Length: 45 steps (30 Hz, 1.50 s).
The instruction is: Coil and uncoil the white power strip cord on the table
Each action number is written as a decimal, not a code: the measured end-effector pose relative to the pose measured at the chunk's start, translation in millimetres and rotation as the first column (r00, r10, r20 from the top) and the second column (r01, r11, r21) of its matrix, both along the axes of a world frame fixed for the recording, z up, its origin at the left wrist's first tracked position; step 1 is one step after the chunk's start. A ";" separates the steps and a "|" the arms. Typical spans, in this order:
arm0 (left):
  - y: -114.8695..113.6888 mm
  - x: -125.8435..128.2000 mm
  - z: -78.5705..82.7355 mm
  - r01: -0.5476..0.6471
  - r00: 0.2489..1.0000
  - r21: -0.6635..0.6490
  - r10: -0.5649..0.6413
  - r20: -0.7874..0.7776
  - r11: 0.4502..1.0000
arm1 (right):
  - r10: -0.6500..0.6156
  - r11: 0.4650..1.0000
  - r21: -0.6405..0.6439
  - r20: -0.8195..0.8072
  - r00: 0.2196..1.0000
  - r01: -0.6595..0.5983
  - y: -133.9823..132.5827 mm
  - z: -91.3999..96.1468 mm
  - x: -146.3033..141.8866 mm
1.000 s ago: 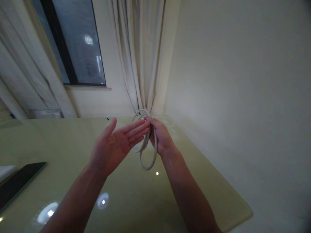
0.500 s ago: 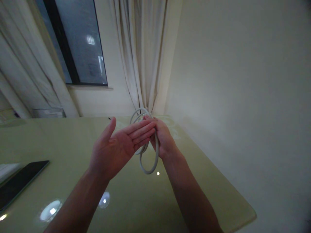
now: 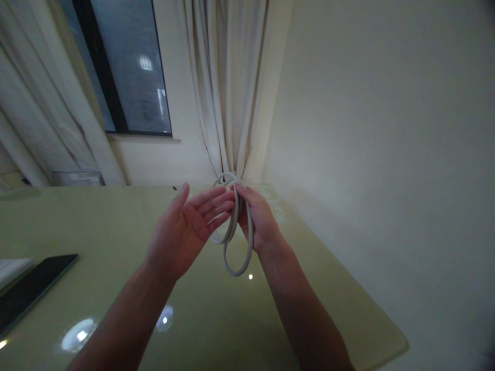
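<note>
A coiled white cable [image 3: 249, 242] hangs in loops above the table, with my right hand [image 3: 260, 215] closed around it near the top of the coil. The longest loop droops below that hand. My left hand [image 3: 185, 226] is open, palm turned up toward me, thumb raised and fingers stretched to the right. Its fingertips reach the left side of the coil; whether they touch it I cannot tell. The cable's ends are not visible.
A glossy pale green table [image 3: 216, 319] lies beneath my hands, its right edge near the wall. On the left rest a dark flat device [image 3: 36, 288] and a white object [image 3: 13, 270]. Behind stand curtains [image 3: 232, 93] and a window [image 3: 127, 72].
My left hand has drawn back a little to the left, so its fingers no longer overlap my right hand. More of the cable loops now show between the hands.
</note>
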<state>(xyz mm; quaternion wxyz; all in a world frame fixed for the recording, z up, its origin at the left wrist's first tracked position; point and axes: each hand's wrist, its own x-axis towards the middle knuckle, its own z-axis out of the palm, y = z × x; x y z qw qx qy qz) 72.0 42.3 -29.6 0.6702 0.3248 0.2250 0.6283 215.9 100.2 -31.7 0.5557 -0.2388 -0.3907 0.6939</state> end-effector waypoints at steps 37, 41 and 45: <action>28.7 11.7 -38.6 -0.405 0.844 0.145 0.430 -0.319 0.903 | -0.379 0.895 0.341 0.248 0.892 0.286 36.3 -34.3 -6.2; 41.1 -28.7 -35.9 -0.397 0.903 0.009 0.393 -0.177 0.918 | -0.361 0.913 0.247 0.113 0.926 0.326 35.3 -21.2 8.5; 52.0 -83.9 -45.9 -0.428 0.735 -0.029 0.330 -0.593 0.903 | -0.506 0.822 0.265 -0.066 0.860 0.503 35.8 -3.7 37.5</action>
